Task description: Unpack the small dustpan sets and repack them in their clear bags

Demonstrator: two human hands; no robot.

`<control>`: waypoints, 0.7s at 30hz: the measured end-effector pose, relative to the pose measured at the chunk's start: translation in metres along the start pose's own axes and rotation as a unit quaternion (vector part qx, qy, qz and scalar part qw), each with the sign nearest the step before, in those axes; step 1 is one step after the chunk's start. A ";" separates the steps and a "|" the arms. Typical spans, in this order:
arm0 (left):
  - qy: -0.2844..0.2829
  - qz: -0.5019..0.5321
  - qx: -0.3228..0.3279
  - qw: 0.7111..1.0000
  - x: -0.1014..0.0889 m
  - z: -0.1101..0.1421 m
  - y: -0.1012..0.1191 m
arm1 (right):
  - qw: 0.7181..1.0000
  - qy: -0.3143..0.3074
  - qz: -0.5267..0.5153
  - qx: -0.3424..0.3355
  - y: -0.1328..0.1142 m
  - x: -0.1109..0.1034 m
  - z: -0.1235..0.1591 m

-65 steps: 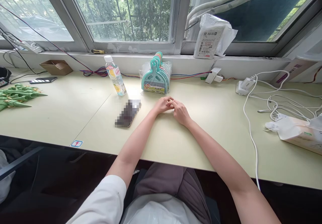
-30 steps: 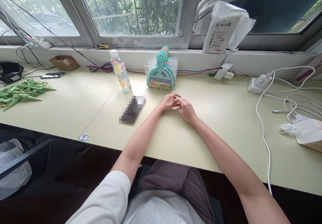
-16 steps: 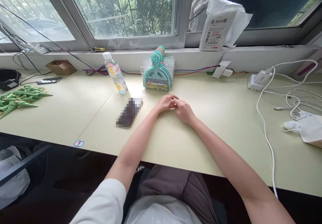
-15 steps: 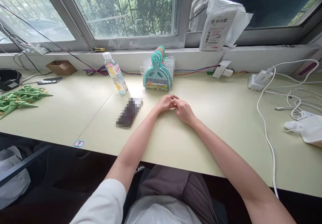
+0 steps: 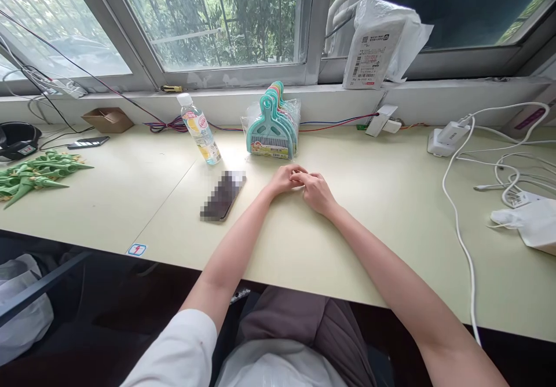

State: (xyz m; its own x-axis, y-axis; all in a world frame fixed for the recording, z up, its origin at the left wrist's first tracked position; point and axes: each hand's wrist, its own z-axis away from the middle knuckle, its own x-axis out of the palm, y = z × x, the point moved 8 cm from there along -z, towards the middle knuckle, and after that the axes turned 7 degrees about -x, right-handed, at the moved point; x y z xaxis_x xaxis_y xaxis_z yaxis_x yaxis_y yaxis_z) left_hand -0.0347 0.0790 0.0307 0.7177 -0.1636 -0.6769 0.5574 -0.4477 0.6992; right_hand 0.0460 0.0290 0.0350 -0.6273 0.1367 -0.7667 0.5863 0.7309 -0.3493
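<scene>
Toward the far edge of the worktop [image 5: 373,259], middle part: the teal brush set [image 5: 269,129] stands upright, just beyond the two hands and apart from them.
Look of the teal brush set: several pieces are stacked one behind another; the front one is teal, with a rounded body and a handle which has a hole at its top. Behind it show handle edges in yellow, pink and green. Short grey bristles line the front, above a colourful printed label. Clear wrinkled plastic is around the stack.
Left hand [image 5: 284,179]: narrow, with fingers bent and close together, touching the right fingers.
Right hand [image 5: 317,191]: narrow also, its bent fingers lying over the left ones.
Phone [image 5: 223,196]: flat and slanted, on the left side of the left hand, near the forearm; its screen is blurred by blocks.
Bottle [image 5: 200,132]: clear, with white cap and a yellow and pink label, between the phone and the far edge.
Left end of the worktop: green folded pieces [image 5: 39,174] in a pile, with a small brown box [image 5: 108,120] by the far edge.
Right end of the worktop: a white cable [image 5: 459,230] passes over the near edge.
</scene>
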 end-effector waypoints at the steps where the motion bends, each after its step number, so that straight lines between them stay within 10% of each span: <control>1: 0.004 -0.001 -0.004 1.000 0.000 -0.001 -0.001 | 1.000 0.004 0.001 -0.002 -0.001 0.000 0.000; 15: -0.003 -0.007 0.012 1.000 0.004 -0.002 -0.004 | 1.000 -0.010 0.013 -0.021 -0.001 0.004 0.001; 21: 0.215 -0.084 -0.123 0.965 -0.042 0.000 -0.033 | 0.997 0.066 0.032 0.004 -0.001 -0.014 0.005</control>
State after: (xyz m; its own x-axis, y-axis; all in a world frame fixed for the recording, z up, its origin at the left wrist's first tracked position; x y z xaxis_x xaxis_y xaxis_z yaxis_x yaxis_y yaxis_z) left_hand -0.0835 0.1006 0.0357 0.6856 0.2976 -0.6644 0.7256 -0.2052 0.6568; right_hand 0.0569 0.0235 0.0435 -0.6510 0.2698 -0.7095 0.6303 0.7129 -0.3073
